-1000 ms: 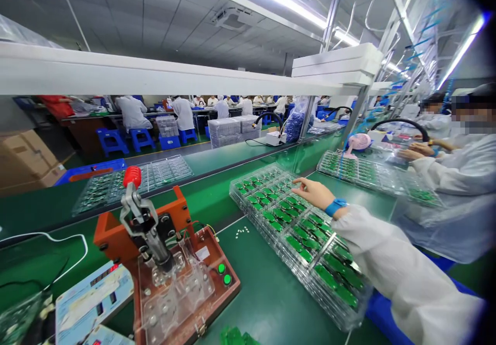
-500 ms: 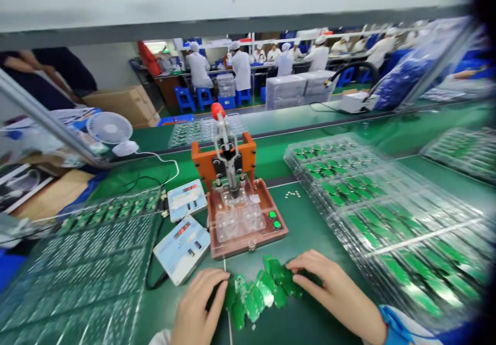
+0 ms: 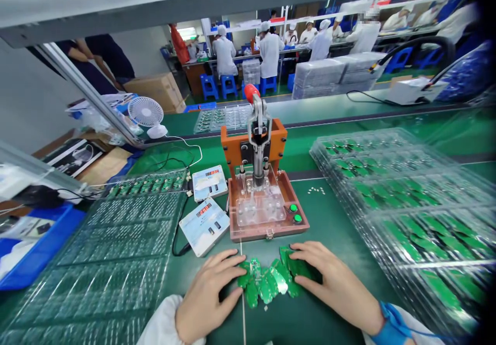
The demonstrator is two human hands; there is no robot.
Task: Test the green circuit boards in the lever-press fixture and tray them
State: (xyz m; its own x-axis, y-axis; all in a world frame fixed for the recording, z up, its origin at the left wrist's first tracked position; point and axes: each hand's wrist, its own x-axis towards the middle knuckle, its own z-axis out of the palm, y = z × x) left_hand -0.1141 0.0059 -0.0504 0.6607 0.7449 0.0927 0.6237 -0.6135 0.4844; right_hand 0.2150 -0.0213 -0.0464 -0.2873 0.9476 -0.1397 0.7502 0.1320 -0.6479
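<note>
Several small green circuit boards lie overlapping in a loose row on the green work surface, between my two hands. My left hand rests at the row's left end, fingers apart, fingertips touching the outermost boards. At the opposite end, my right hand has its thumb and fingers spread around the last boards; its fingers hide part of them. Just behind the row stands a test fixture with a brown base, orange frame and red-knobbed toggle clamp. A clear plate covers its bed.
Two meter boxes with red digits sit left of the fixture. Stacked clear trays of boards stand at right; another clear tray lies at left. Small white bits lie near the fixture. A fan and a blue bin are farther left.
The view has swung left, so the scene sits farther right. My left hand has spread flatter beside the boards, and my right fingers reach farther over their end. The lower meter's digits differ.
</note>
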